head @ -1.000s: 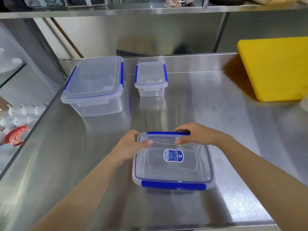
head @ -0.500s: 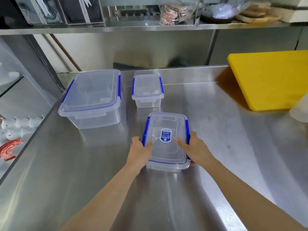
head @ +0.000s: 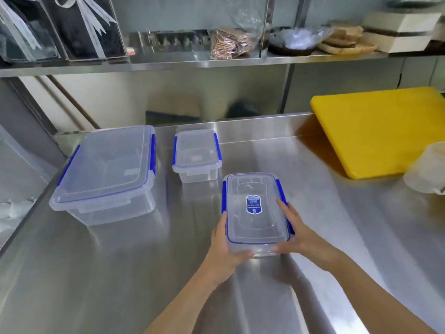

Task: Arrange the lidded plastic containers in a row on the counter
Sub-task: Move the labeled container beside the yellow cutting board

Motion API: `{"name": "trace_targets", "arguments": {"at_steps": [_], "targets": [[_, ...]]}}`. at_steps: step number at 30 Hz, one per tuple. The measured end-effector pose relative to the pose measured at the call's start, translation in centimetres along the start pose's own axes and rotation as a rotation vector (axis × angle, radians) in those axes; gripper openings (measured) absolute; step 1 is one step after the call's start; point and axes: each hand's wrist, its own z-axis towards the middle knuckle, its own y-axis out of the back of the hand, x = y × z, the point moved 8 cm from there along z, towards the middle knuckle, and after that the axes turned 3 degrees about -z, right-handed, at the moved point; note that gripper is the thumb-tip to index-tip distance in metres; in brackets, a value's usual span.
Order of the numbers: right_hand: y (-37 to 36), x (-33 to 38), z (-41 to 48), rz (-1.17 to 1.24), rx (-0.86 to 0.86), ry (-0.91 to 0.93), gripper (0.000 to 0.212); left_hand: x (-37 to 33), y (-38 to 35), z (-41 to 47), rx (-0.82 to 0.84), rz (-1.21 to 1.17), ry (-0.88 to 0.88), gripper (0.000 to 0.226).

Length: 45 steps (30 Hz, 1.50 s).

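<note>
I have the labelled container clasped at its near corners, left hand and right hand each closed around a side, near and right of the small container. The large container sits at far left on the counter. To do this well I'd slide it away until its front edge lines up with the small one's, leaving a similar gap, clips parallel, well clear of the yellow board

This looks like a commercial kitchen. The desk and the shelf above it are stainless steel, a thick yellow cutting board leans at the back, and bagged food sits on the shelf.
</note>
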Motion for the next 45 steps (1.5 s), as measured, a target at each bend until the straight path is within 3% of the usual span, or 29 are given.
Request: {"name": "trace_targets", "arguments": {"at_steps": [3,7,10,12,15,19,20,23,25,28,31,36,40,45], "targets": [[1.9,-0.8,1.7,-0.25,0.056,-0.05,0.118,-0.4,-0.1,2.8,-0.044,0.195,-0.046,0.093],[4.9,0.6,4.9,-0.24,-0.058,0.015,0.091,-0.9,-0.1,6.4,-0.173,0.342,-0.028,0.088],[7.1,0.5,8.3,-0.22,-0.134,0.014,0.078,-3.5,-0.2,9.4,-0.38,0.924,-0.328,0.055],[8.4,0.2,11.3,-0.229,-0.127,0.001,0.077,-3.5,-1.2,12.2,-0.3,1.132,-0.366,0.041],[10.0,-0.1,15.8,-0.301,-0.121,0.011,0.079,-3.8,-1.2,16.0,-0.239,1.271,-0.321,0.044],[11.1,0.0,20.2,-0.324,-0.129,0.044,0.079,-3.4,0.7,19.0,-0.229,1.239,-0.218,0.06],[11.1,0.3,21.0,-0.333,-0.131,0.058,0.079,-3.7,1.2,19.5,-0.271,1.158,-0.225,0.064],[11.1,0.1,22.4,-0.214,-0.153,0.036,0.076,-3.6,3.2,21.0,-0.378,0.736,0.034,0.075],[10.9,-0.3,22.9,-0.086,-0.215,0.012,0.075,-4.0,3.9,22.0,-0.495,0.622,0.095,0.072],[11.3,-0.8,23.3,-0.07,-0.327,0.014,0.077,-4.4,3.3,23.3,-0.551,0.666,0.089,0.063],[13.0,-0.8,22.7,-0.054,-0.414,0.043,0.053,-4.0,1.6,23.8,-0.554,0.699,0.069,0.054],[18.6,-1.9,20.1,-0.015,-0.582,0.026,0.042,-3.4,-3.9,26.1,-0.45,0.66,0.035,0.05],[24.5,-2.5,18.0,-0.114,-0.742,0.012,0.036,-3.2,-9.2,29.1,-0.36,0.686,0.018,0.052],[28.8,-2.3,17.4,-0.211,-0.726,-0.001,0.035,-3.2,-14.0,30.9,-0.309,0.796,0.05,0.057]]}}
